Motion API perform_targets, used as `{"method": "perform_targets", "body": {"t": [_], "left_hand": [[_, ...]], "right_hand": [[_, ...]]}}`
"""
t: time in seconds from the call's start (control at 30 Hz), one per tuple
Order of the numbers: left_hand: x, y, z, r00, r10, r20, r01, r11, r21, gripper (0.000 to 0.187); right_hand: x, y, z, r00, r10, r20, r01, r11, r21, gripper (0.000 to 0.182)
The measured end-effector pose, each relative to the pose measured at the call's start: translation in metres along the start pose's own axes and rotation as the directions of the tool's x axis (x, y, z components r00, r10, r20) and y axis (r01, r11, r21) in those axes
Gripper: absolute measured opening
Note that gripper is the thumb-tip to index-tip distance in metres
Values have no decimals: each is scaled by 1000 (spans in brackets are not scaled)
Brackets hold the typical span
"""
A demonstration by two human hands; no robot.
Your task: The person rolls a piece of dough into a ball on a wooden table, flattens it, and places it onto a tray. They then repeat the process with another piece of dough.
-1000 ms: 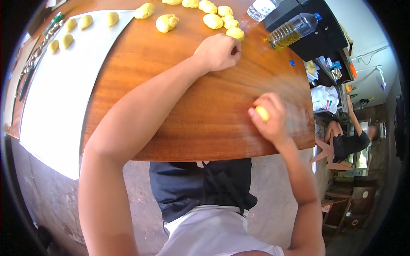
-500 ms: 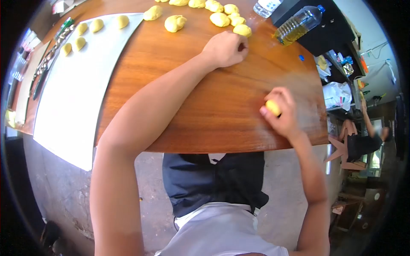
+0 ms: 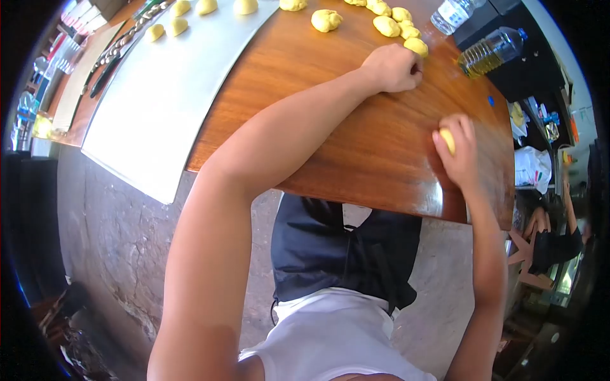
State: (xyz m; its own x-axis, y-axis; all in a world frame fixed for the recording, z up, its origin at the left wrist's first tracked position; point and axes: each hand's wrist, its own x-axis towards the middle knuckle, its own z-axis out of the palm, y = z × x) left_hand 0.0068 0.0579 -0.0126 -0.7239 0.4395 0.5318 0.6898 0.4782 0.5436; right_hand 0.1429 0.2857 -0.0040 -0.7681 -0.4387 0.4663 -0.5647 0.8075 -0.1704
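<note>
My right hand (image 3: 459, 149) curls around a small yellow dough ball (image 3: 447, 141) on the right part of the wooden table (image 3: 375, 155). My left hand (image 3: 394, 68) is curled into a loose fist on the tabletop farther back, its palm side hidden, so I cannot tell whether anything is inside. Just beyond its knuckles sits a yellow dough piece (image 3: 416, 47), at the near end of a cluster of similar lumps (image 3: 387, 26). A larger, rough dough lump (image 3: 326, 21) lies apart, left of that cluster.
On the left, a pale metal sheet (image 3: 152, 108) carries several smooth dough balls (image 3: 178, 26) and overhangs the table's front edge. An oil bottle (image 3: 492, 54) lies tilted at back right, near a water bottle (image 3: 452, 16) and a blue cap (image 3: 490, 100). Another person (image 3: 556, 251) is at far right.
The whole view has shifted, so the table appears farther right and higher. My right hand still cups its dough ball, fingers turned slightly; my left fist stays beside the same dough piece.
</note>
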Motion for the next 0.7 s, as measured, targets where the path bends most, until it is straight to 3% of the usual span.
{"method": "perform_targets", "body": {"t": [0.07,0.17,0.3,0.37,0.53,0.6,0.7], "left_hand": [[1,-3,2,1000,15,0,-15,1000,-18,23],[-1,-5,0,1000,15,-17,-15,1000,-19,22],[-1,-4,-4,1000,22,7,-21,999,-32,23],[-1,-2,-5,1000,10,2,-10,1000,-29,23],[1,-1,-1,1000,16,15,-16,999,-28,25],[-1,-6,-4,999,31,19,-30,999,-43,26],[-2,-2,-8,999,23,27,-21,998,-63,25]], "right_hand": [[30,21,16,998,33,-58,-32,999,17,23],[62,-10,42,993,14,-119,-5,997,77,22],[18,-59,17,991,-122,-54,128,983,132,19],[-11,-48,1,1000,28,-13,-26,991,131,17],[31,20,20,990,88,-108,-82,995,54,14],[52,3,40,985,37,-167,-25,997,74,14],[29,-46,27,994,-18,-105,31,992,123,13]]}}
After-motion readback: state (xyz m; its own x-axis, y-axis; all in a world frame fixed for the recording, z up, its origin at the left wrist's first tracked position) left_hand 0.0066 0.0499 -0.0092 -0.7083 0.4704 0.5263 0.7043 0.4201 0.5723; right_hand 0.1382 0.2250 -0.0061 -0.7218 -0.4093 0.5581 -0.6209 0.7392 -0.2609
